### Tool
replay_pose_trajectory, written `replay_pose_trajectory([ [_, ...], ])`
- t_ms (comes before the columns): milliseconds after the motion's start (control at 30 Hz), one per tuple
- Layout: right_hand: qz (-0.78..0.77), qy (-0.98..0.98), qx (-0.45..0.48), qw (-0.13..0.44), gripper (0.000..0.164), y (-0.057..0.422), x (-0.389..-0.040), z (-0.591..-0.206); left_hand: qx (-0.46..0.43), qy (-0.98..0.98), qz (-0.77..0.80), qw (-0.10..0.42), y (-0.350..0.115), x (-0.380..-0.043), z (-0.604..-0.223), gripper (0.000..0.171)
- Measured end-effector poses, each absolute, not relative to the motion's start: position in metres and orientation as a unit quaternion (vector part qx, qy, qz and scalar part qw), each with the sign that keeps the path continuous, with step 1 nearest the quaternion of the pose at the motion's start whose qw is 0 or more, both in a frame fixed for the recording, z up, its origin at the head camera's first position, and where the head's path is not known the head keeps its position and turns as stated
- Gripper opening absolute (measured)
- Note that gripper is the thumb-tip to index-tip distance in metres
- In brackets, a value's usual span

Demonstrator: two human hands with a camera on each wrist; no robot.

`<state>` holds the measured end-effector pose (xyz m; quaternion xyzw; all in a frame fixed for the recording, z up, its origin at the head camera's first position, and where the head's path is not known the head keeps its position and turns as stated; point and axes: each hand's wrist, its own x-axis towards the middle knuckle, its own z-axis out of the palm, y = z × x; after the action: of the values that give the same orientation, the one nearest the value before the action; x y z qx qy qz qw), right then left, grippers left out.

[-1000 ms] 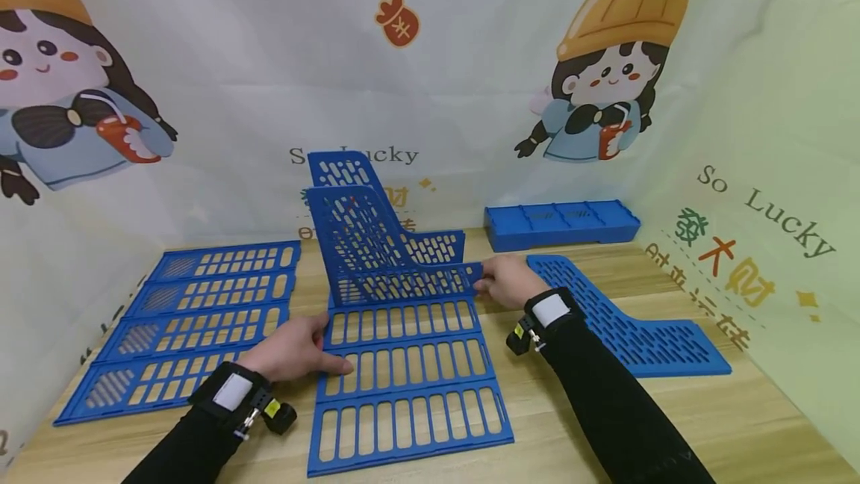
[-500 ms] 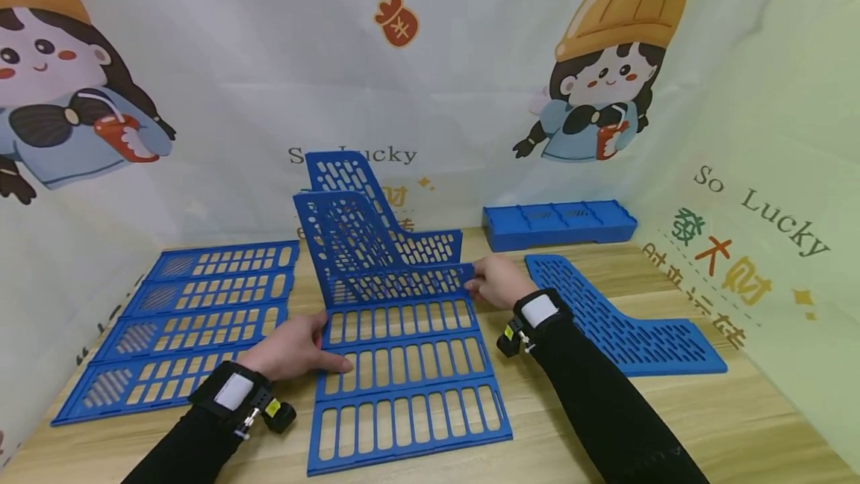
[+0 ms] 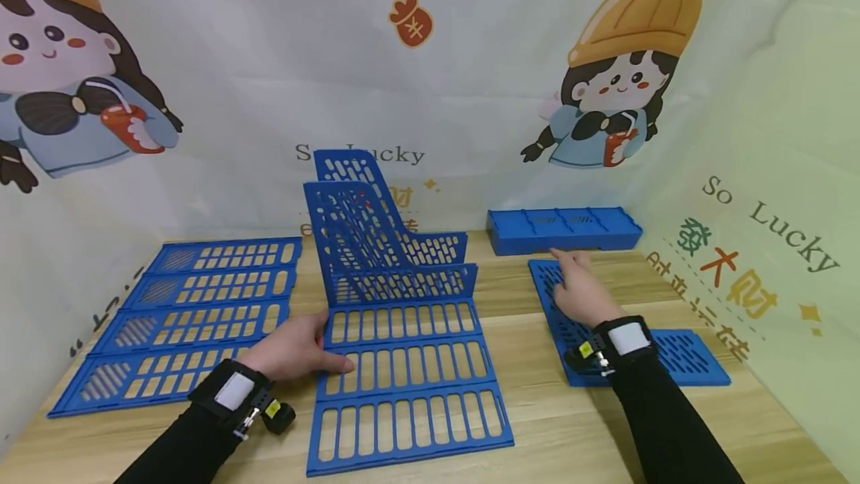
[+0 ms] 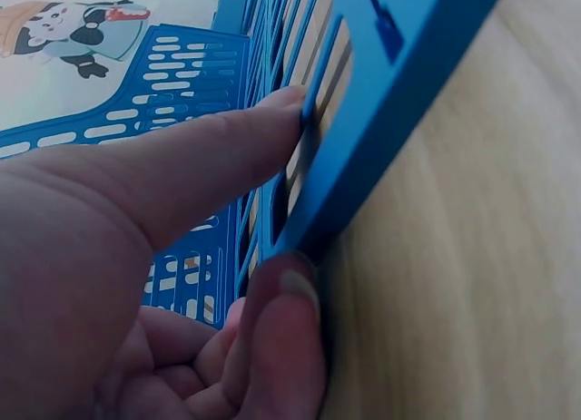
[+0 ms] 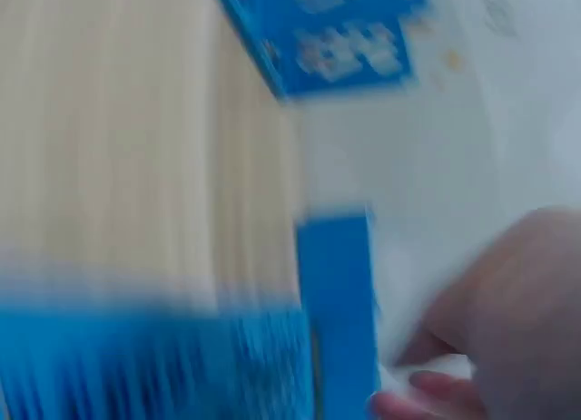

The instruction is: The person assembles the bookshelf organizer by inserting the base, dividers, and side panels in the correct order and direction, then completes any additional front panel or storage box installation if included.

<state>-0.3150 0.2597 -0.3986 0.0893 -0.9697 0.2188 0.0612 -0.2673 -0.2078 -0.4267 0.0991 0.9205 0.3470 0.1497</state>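
In the head view my left hand (image 3: pixel 295 346) holds the left edge of a blue slatted base panel (image 3: pixel 410 388), its thumb laid over the slats. The left wrist view shows the thumb (image 4: pixel 218 157) on the slats and curled fingers at the panel's edge. Two perforated L-shaped blue side panels, a front one (image 3: pixel 359 245) and a back one (image 3: pixel 349 164), stand upright at the far end of the base. My right hand (image 3: pixel 583 291) hovers, holding nothing, over a flat L-shaped side panel (image 3: pixel 692 357), partly covering it. The right wrist view is blurred.
A row of flat blue grid panels (image 3: pixel 201 320) lies at the left on the wooden table (image 3: pixel 524 424). Several long blue pieces form a stack (image 3: pixel 564 230) at the back right. A printed cloth (image 3: pixel 484 58) hangs behind.
My right hand has let go of the front upright side panel and moved right, over the flat L-shaped panel. The left hand stays on the base panel. The front panel, tilted left earlier, stands straighter.
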Motion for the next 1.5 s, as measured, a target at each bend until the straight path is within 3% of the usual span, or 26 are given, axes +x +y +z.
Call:
replay_pose_trajectory([
  [133,0.159,-0.987,0.034,-0.014,0.077,0.297,-0.308,-0.387,0.1,0.922,0.342,0.149,-0.209,-0.269,-0.42,0.088],
  [233,0.101,-0.992,0.003,-0.076,0.103,0.306,-0.308,-0.386,0.095,0.923,0.342,0.146,-0.209,-0.268,-0.42,0.087],
  [300,0.074,-0.992,-0.01,-0.1,0.112,0.305,-0.309,-0.39,0.092,0.923,0.344,0.144,-0.209,-0.268,-0.422,0.087],
  [1267,0.066,-0.99,-0.083,-0.097,0.101,0.288,-0.307,-0.394,0.095,0.923,0.344,0.146,-0.206,-0.266,-0.425,0.088],
  [1500,0.077,-0.991,-0.077,-0.081,0.116,0.292,-0.307,-0.397,0.101,0.922,0.347,0.141,-0.206,-0.265,-0.426,0.088],
])
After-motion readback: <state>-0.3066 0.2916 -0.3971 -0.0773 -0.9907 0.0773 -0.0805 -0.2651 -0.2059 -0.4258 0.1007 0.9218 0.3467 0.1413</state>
